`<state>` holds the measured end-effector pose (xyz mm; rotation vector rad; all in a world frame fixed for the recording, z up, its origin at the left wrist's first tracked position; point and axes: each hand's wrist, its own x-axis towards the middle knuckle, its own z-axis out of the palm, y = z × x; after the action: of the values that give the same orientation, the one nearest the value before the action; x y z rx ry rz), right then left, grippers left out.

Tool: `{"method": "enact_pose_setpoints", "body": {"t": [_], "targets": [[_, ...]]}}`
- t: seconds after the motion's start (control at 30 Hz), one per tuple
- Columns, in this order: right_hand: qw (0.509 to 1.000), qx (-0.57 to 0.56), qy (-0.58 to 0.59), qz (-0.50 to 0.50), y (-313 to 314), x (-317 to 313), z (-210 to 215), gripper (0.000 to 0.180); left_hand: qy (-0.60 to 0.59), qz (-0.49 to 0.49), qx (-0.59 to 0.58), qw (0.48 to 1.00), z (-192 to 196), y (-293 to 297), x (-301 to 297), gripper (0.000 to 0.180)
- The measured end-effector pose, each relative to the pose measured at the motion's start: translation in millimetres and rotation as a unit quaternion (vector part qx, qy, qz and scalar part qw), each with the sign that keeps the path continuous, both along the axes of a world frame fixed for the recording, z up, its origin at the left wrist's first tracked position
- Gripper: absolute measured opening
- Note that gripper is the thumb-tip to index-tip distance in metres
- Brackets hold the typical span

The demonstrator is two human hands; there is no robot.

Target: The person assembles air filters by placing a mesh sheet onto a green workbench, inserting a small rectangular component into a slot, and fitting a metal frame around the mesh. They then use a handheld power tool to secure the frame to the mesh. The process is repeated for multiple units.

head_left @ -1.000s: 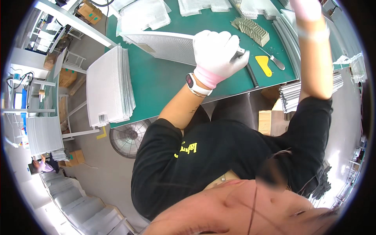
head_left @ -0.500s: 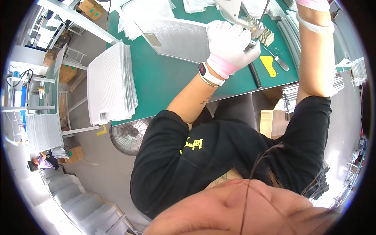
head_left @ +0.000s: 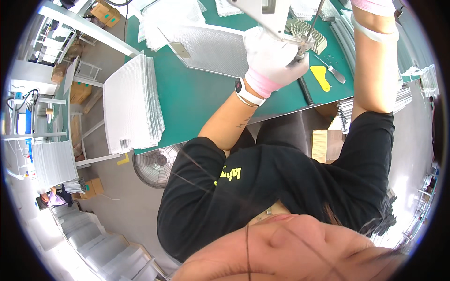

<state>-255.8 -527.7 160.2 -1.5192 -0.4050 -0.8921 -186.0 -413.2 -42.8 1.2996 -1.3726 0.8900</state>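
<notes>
My left hand [head_left: 272, 58], in a white glove with a pink cuff, is closed with its fingers curled at the metal lower end of a white machine arm [head_left: 267, 14]. Dark metal shows between thumb and fingers; what they hold is partly hidden. A silver mesh-like panel [head_left: 213, 47] with a small beige plate [head_left: 179, 49] near its left end runs up to this hand. At the upper right edge only the pink cuff of my right hand [head_left: 374, 5] shows, and its fingers are out of sight. Behind the machine's tip sits a row of small ridged metal pieces [head_left: 318, 43].
On the green table [head_left: 197, 93] lie a yellow scraper-like piece [head_left: 320, 77], a grey-handled tool [head_left: 336, 75] and a black bar [head_left: 306, 91]. A stack of white mesh sheets [head_left: 131, 103] overhangs the left edge. More sheets [head_left: 171, 21] lie behind. A floor fan [head_left: 159, 164] stands below.
The white machine arm has come lower and further left in view, over my left hand's fingers. My left hand has shifted slightly left. The right arm is nearly still.
</notes>
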Motion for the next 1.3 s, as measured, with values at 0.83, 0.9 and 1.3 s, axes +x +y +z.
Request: {"method": "enact_pose_setpoints", "body": {"t": [0.83, 0.9, 1.3], "targets": [[0.965, 0.235, -0.034, 0.108, 34, 25, -84, 0.019, 0.014, -0.018, 0.133, 0.991, -16, 8, -5, 0.017], [0.963, 0.239, -0.046, 0.113, 38, 32, -85, 0.018, 0.048, -0.02, 0.132, 0.99, -18, 16, -2, 0.018], [0.975, 0.186, -0.119, 0.032, 29, 11, -3, 0.017, -0.008, -0.019, 0.112, 0.993, 2, 66, -15, 0.017]]}}
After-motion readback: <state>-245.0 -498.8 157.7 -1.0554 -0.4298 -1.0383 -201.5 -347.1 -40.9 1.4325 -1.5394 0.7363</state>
